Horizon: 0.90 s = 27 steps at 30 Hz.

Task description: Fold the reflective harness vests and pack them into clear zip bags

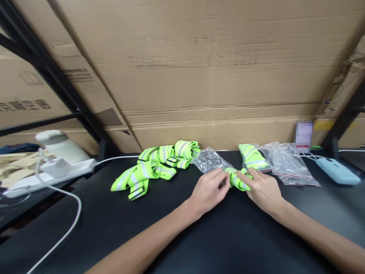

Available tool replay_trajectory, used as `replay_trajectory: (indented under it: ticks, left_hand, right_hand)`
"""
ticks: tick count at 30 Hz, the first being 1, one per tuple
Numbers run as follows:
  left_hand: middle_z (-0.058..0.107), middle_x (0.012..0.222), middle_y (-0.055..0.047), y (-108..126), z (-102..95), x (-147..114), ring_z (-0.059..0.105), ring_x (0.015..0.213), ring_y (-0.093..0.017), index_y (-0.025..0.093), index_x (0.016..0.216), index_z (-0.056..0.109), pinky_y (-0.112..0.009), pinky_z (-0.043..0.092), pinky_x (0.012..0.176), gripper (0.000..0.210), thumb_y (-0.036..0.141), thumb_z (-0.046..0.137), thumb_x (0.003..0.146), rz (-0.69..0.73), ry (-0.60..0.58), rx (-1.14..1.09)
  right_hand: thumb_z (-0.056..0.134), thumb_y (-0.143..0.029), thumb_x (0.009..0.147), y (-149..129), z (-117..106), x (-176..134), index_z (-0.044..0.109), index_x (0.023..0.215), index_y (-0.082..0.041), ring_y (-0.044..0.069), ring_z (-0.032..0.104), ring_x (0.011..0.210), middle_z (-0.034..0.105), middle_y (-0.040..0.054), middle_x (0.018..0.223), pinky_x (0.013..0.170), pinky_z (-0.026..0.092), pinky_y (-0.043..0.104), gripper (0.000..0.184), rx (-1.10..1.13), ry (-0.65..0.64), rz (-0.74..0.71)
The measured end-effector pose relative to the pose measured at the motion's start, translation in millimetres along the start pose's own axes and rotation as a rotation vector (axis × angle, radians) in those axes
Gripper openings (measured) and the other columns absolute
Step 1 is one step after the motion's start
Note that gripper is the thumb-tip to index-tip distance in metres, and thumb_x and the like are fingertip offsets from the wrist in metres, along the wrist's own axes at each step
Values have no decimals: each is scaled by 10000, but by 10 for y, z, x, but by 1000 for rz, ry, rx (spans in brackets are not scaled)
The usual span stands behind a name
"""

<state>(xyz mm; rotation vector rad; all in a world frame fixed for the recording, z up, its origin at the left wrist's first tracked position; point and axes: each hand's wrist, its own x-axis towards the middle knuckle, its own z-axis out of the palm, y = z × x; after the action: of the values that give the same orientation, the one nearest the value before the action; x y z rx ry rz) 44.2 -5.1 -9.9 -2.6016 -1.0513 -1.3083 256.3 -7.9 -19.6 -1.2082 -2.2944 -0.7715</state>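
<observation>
A folded neon-yellow reflective strap [240, 184] with silver stripes lies between my two hands over the black table. My left hand [209, 189] is closed, thumb and fingers pinched at the strap's left end. From the right, my right hand [264, 189] grips the same strap with bent fingers, covering part of it. Just behind my left fingers a clear plastic bag [210, 160] touches or overlaps the strap; which one is hidden. Two more neon straps lie loosely heaped to the left, a nearer strap [145, 173] and a rolled strap [184, 149] behind it.
Beyond my right hand lies a bagged neon strap [252, 156], beside several flat zip bags [293, 163]. A light-blue device [338, 171] with a cable sits far right. At left are a power strip [72, 173], a white bottle [61, 144] and a cable. Cardboard [213, 76] stands behind.
</observation>
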Motion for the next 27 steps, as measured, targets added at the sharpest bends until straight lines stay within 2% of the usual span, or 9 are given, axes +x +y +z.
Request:
replay_trajectory:
  ticks: [5, 9, 12, 15, 19, 23, 25, 27]
  left_hand:
    - [555, 703, -8, 74, 75, 22, 544, 616, -129, 145, 877, 667, -243, 499, 596, 218, 122, 474, 976, 88, -12, 40]
    - [631, 847, -48, 62, 64, 24, 606, 744, -169, 145, 1052, 656, -297, 533, 693, 172, 181, 502, 985, 37, -58, 67]
    - [655, 916, -55, 16, 18, 19, 615, 846, -222, 138, 1320, 535, -387, 531, 788, 384, 256, 579, 958, 32, -151, 93]
    - [649, 1014, -91, -53, -28, 25, 597, 926, -263, 123, 1449, 407, -422, 510, 801, 591, 187, 619, 901, 120, -261, 207]
    - [612, 1194, -133, -163, -102, 78, 570, 1106, -309, 206, 1360, 515, -449, 471, 874, 549, 81, 623, 836, 215, -245, 376]
    - [501, 1470, -180, -231, -153, 143, 467, 1327, -366, 195, 1244, 574, -516, 388, 1016, 371, 230, 660, 884, 296, -200, 455]
    - [586, 1395, -175, -231, -138, 152, 544, 1253, -337, 165, 1231, 568, -494, 397, 1003, 334, 324, 616, 942, 330, -193, 414]
    - [699, 1211, -147, -208, -97, 145, 636, 1088, -291, 136, 1255, 550, -457, 427, 954, 369, 397, 539, 995, 351, -187, 345]
  right_hand:
    - [586, -29, 754, -72, 0, 31, 724, 1159, -242, 175, 671, 686, 723, 74, 947, 539, 357, 258, 479, -4, -48, 16]
    - [603, -65, 758, 0, 1, 29, 681, 1253, -250, 162, 661, 638, 719, 58, 967, 478, 305, 257, 534, 19, -80, 91]
    - [613, -80, 757, 62, 7, 19, 659, 1287, -249, 160, 654, 621, 714, 54, 978, 459, 280, 257, 558, 26, -64, 115]
    - [611, -72, 761, 84, 16, 4, 666, 1270, -244, 150, 646, 611, 719, 49, 969, 470, 290, 253, 540, 56, -28, 88]
    - [574, -45, 788, 70, 10, -9, 687, 1197, -223, 142, 645, 599, 734, 28, 915, 497, 326, 256, 461, 130, 67, 33]
    - [513, -34, 815, 28, -62, 13, 662, 1165, -174, 161, 673, 634, 752, 32, 937, 545, 387, 273, 405, 185, 193, 5]
    - [496, -28, 830, -12, -115, 32, 652, 1118, -154, 169, 689, 680, 752, 42, 940, 582, 414, 275, 351, 206, 226, -19]
    - [489, -24, 846, -58, -158, 44, 648, 1070, -154, 168, 695, 716, 748, 50, 948, 609, 427, 270, 304, 211, 224, -55]
